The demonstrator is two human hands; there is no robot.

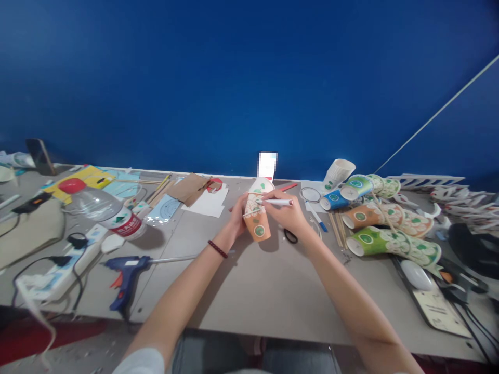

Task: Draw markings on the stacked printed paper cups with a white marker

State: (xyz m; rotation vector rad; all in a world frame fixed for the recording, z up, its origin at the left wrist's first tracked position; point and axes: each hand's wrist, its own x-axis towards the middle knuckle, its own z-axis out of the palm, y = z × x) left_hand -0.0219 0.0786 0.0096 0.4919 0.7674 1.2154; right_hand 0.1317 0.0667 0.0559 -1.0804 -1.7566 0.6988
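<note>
An orange and white paper cup point(257, 228) with a leafy print is held at the middle of the table, its orange end tilted toward me. My left hand point(237, 215) is closed around the cup's left side. In my right hand point(287, 213) is a white marker pen point(279, 202), gripped like a writing tool with its tip at the cup's surface. Another white, green-printed cup part point(262, 185) shows just beyond, seemingly joined to the orange one. Behind it stands a lit phone point(267, 165), its screen blurred out.
Left lie a water bottle point(122, 221), a blue glue gun point(127, 278) and a power strip point(74, 270). To the right are joined paper cups point(370, 241), stacked white cups point(338, 174), a blue-capped marker point(317, 218) and wooden sticks point(337, 230). Black scissors handles point(290, 237) lie near my right wrist.
</note>
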